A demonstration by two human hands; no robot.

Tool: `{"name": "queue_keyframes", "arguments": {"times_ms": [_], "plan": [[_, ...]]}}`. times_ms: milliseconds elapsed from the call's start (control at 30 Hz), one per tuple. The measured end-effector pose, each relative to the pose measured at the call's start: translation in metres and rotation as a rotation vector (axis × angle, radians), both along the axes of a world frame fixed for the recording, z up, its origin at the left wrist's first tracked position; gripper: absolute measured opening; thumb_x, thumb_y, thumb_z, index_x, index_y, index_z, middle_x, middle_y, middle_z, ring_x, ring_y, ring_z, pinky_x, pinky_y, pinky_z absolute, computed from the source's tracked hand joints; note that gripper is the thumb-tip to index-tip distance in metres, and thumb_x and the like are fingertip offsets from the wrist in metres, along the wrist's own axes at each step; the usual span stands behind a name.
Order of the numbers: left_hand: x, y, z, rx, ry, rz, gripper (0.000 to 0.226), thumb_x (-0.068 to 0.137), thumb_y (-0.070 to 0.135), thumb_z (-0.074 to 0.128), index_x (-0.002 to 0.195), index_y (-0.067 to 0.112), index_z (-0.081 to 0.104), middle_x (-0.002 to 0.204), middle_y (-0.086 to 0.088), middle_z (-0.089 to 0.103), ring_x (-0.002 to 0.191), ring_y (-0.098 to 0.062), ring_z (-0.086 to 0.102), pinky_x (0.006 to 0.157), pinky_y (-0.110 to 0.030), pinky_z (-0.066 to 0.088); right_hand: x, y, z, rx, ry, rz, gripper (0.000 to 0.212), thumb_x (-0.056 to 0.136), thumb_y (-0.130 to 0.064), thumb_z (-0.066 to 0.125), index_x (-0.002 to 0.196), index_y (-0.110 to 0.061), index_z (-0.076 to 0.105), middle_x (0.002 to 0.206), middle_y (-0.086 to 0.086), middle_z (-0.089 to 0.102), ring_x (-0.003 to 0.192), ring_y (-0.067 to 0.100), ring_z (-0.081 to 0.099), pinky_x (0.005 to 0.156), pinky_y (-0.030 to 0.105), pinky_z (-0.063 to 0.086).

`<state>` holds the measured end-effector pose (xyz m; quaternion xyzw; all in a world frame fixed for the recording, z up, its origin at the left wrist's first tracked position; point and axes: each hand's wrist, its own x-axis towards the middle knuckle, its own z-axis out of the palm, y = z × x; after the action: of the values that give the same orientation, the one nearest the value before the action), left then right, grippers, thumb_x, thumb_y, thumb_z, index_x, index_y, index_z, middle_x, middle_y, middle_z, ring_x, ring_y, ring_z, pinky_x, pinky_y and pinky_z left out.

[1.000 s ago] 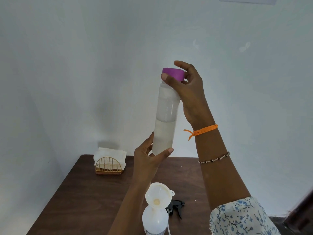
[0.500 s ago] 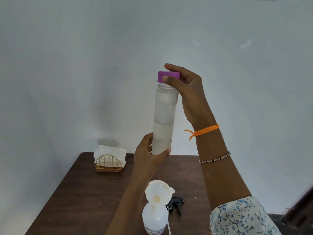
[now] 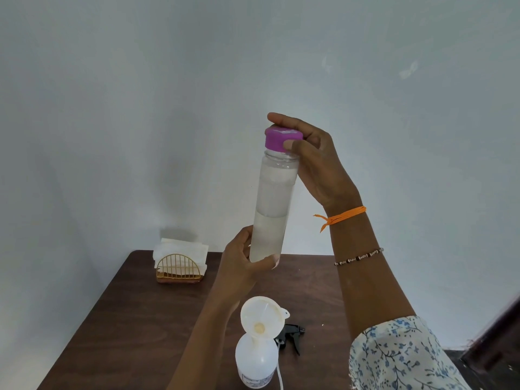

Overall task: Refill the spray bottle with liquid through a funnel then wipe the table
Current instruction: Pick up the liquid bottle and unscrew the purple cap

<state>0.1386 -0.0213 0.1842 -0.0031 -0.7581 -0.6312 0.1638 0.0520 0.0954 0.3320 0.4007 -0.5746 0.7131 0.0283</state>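
Observation:
I hold a tall clear bottle (image 3: 272, 204) upright in the air above the table, about a third full of cloudy liquid. My left hand (image 3: 241, 263) grips its base. My right hand (image 3: 312, 161) is closed around its purple cap (image 3: 281, 138), which sits on the neck. Below, near the front edge, a white spray bottle (image 3: 256, 361) stands with a white funnel (image 3: 261, 316) in its mouth. Its black trigger head (image 3: 291, 334) lies on the table just right of it, with the dip tube hanging down.
The dark brown wooden table (image 3: 140, 319) stands against a pale wall. A gold wire holder with white napkins (image 3: 180, 263) sits at the back left corner. A dark object edges in at the lower right.
The bottle has come down a little and tilted slightly. My right hand's fingers have shifted round the purple cap, with the index finger now lying over its top.

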Motion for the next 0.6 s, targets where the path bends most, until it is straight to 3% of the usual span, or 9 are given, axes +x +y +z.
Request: {"name": "queue_keyframes", "arguments": {"times_ms": [100,200,467,600], "plan": [[-0.002,-0.001,-0.006,0.000,-0.016,-0.035,0.042,0.060,0.035,0.073,0.095,0.046,0.053,0.094,0.025,0.065,0.090,0.004,0.062,0.072,-0.019,0.054,-0.002,0.002,0.000,-0.118,-0.054,0.113,0.054,0.069,-0.016,0.054,0.122,-0.004,0.052,0.107,0.003,0.065,0.101,0.014,0.060,0.084,0.025,0.049],[-0.003,0.000,-0.011,0.008,-0.027,-0.035,0.043,0.059,0.036,0.073,0.096,0.045,0.054,0.097,0.021,0.066,0.092,0.000,0.063,0.077,-0.025,0.055,-0.004,0.006,0.000,-0.162,-0.103,0.065,0.045,0.078,-0.012,0.047,0.122,-0.005,0.052,0.110,0.004,0.062,0.101,0.012,0.059,0.085,0.024,0.045],[-0.004,0.000,-0.014,-0.025,-0.036,-0.010,0.047,0.066,0.034,0.077,0.102,0.043,0.048,0.106,0.019,0.060,0.098,-0.003,0.060,0.078,-0.021,0.052,-0.001,0.029,-0.052,-0.191,-0.247,-0.074,0.034,0.095,-0.025,0.044,0.129,-0.025,0.048,0.129,0.001,0.047,0.111,0.023,0.049,0.083,0.023,0.046],[-0.003,0.003,-0.015,-0.039,-0.036,-0.007,0.051,0.072,0.024,0.077,0.110,0.035,0.046,0.103,0.024,0.057,0.096,0.002,0.059,0.069,-0.010,0.049,0.008,0.041,-0.089,-0.236,-0.405,-0.202,0.021,0.096,-0.027,0.044,0.113,-0.025,0.057,0.114,0.003,0.052,0.098,0.026,0.053,0.079,0.023,0.047]]}}
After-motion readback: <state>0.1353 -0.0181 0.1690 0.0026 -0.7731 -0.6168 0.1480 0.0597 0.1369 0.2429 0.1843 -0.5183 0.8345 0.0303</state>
